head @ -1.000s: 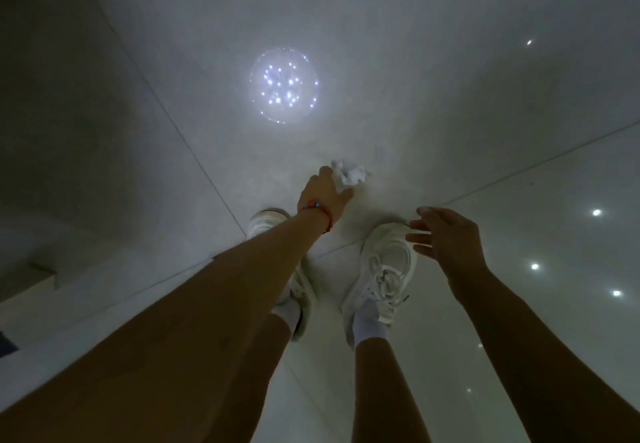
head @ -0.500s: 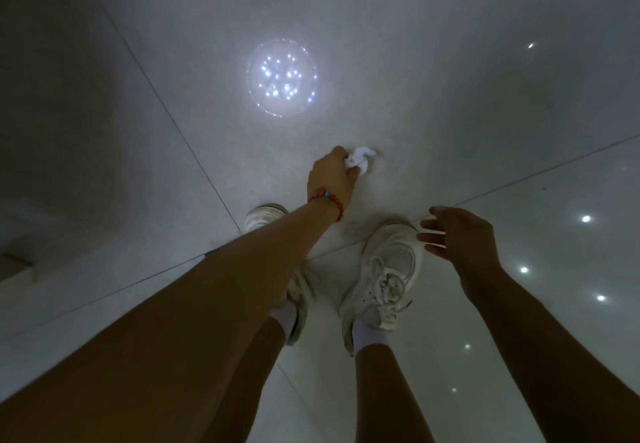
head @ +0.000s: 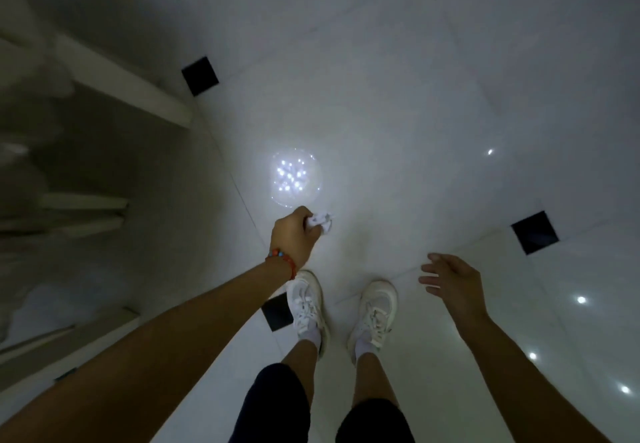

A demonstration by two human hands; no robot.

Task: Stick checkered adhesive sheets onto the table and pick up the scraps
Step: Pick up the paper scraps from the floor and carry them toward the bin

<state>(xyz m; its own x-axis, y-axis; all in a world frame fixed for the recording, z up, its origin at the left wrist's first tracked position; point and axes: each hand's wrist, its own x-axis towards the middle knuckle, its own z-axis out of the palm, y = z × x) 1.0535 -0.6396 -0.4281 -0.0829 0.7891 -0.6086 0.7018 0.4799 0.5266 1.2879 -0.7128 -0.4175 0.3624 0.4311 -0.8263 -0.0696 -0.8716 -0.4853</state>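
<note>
Crumpled scrap [head: 320, 223] in left hand [head: 292, 236] fingers; right hand [head: 453, 283] fingers loosely spread.

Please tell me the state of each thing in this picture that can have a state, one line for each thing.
left hand: fingers curled, gripping the scrap
scrap: white, crumpled, held in the left hand
right hand: fingers spread, holding nothing
bracelet: worn on the left wrist
sneakers: white, laced, both standing flat on the floor
floor: glossy white tiles with black insets, reflecting a round lamp
</note>
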